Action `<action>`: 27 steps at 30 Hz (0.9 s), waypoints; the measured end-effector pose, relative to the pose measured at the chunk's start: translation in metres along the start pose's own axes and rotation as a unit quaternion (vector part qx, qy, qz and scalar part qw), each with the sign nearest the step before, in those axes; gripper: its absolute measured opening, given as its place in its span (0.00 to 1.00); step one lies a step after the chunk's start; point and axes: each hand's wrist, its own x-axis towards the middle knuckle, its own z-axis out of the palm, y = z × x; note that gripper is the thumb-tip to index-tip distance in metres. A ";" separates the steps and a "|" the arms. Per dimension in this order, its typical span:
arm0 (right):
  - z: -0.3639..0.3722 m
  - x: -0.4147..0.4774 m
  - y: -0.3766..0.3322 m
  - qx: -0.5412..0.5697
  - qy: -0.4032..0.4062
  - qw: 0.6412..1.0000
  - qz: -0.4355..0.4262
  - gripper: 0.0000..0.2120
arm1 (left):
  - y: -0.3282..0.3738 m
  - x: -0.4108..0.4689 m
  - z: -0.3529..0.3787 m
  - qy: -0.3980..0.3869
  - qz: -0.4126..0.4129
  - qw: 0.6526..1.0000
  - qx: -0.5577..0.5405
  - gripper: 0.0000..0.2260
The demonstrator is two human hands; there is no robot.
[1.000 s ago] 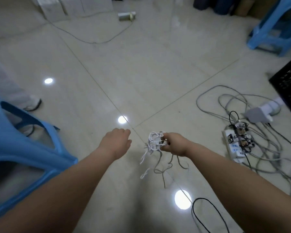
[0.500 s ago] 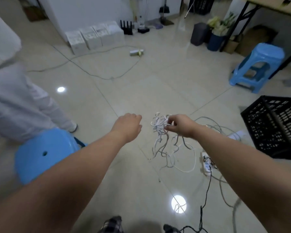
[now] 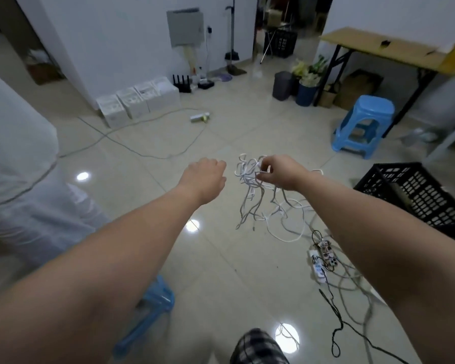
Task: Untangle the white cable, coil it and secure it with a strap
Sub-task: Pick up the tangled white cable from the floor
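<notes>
Center of frame, my right hand (image 3: 283,176) is pinching the top of the white cable (image 3: 247,172) w/ thumb and curled fingers, so the tangle is up in the air and its loose strands hang down toward the floor (image 3: 142,179). Just left of it, apart from the cable, my left hand (image 3: 204,177) is clenched in a loose fist, nothing visible in it. Lower right: power strip (image 3: 322,258) w/ more cords on the tiles; black crate (image 3: 415,195) at right edge.
</notes>
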 end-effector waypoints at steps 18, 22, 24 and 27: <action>-0.049 0.122 0.098 -0.017 -0.015 0.999 0.038 0.11 | 0.011 0.172 0.032 -0.034 -0.007 0.999 -0.029 0.17; -0.046 0.155 0.127 -0.017 -0.017 0.998 0.060 0.11 | 0.017 0.211 0.046 -0.057 -0.002 0.998 -0.037 0.17; -0.042 0.172 0.140 -0.013 -0.014 0.997 0.078 0.11 | 0.018 0.232 0.055 -0.071 0.008 0.997 -0.038 0.17; -0.036 0.202 0.156 -0.006 -0.012 0.995 0.098 0.10 | 0.018 0.263 0.068 -0.091 0.018 0.995 -0.038 0.17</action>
